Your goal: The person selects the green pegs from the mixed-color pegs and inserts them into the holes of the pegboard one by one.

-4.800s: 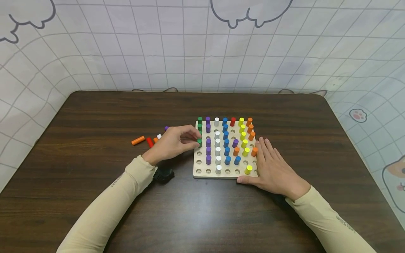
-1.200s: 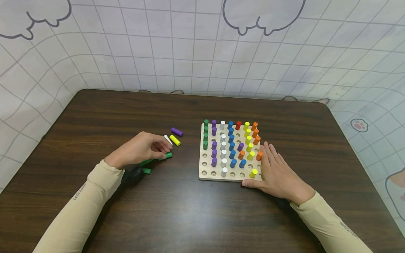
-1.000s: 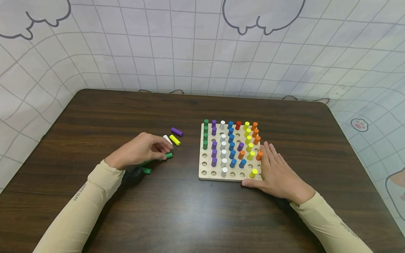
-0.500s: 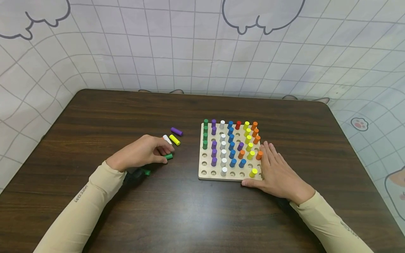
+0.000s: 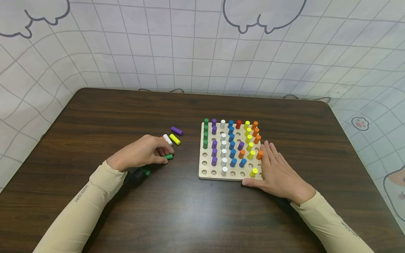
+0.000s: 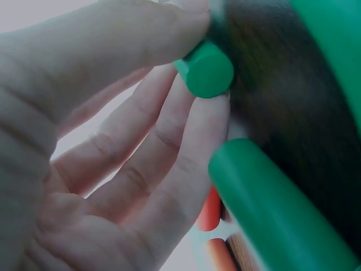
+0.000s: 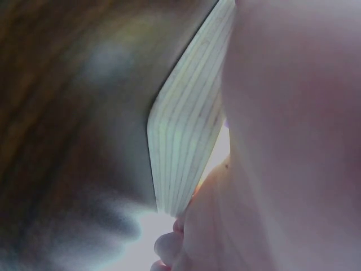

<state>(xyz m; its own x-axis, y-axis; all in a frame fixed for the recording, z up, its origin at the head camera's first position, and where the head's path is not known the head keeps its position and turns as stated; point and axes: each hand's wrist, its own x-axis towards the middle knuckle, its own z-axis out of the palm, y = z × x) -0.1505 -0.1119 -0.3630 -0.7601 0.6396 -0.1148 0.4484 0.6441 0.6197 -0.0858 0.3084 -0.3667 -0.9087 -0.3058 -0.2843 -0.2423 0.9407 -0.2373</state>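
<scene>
My left hand (image 5: 143, 151) pinches a green peg (image 5: 169, 156) between thumb and fingertips, low over the table left of the pegboard. In the left wrist view the thumb lies on one side of this green peg (image 6: 210, 72), with fingers on the other; its round end faces the camera. Another green peg (image 6: 271, 209) lies close by the fingers. My right hand (image 5: 280, 172) rests flat along the right edge of the wooden pegboard (image 5: 209, 168), thumb at its front corner. Four-peg green column (image 5: 205, 135) fills the far part of the board's leftmost line of holes.
Loose purple (image 5: 177, 130), yellow (image 5: 175, 139) and white (image 5: 167, 139) pegs lie beyond my left hand. A green peg (image 5: 147, 172) shows by the wrist. Red (image 6: 211, 212) and orange (image 6: 219, 254) pegs appear in the left wrist view. Colored pegs stand upright in the board, among several bare holes.
My left hand has left the green peg at the board's left column, which now stands there, and moved left to the loose pegs, where it grips another green one. My right hand stays against the board.
</scene>
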